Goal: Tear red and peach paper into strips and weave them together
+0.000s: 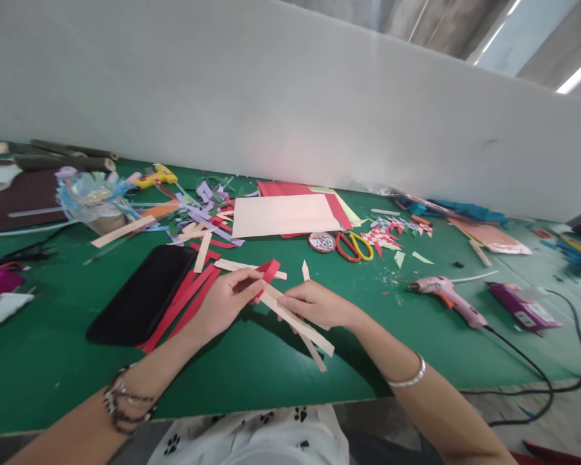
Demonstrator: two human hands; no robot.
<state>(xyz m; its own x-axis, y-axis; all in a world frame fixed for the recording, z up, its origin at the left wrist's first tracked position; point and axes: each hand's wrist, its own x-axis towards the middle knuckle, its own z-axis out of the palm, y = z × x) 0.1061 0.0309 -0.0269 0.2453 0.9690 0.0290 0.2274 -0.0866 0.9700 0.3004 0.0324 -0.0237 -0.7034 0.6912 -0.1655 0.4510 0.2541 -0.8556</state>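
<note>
My left hand (227, 298) pinches a folded red paper strip (270, 270) together with cream paper strips (303, 328) above the green table (252, 368). Facing it, my right hand (314, 303) is closed on the same cream strips, which stick out down and to the right. Both hands meet at the middle of the view, fingers curled round the paper. More red strips (184, 298) lie flat just left of my left hand, beside a black tray (142, 294).
A pale sheet on red paper (283, 214) lies behind, with scissors (354, 246) and a round tin (321, 242). A pink glue gun (448, 294) with its cable lies at right. Scrap strips (203, 216) and a yellow glue gun (157, 175) are at back left. A white wall stands behind.
</note>
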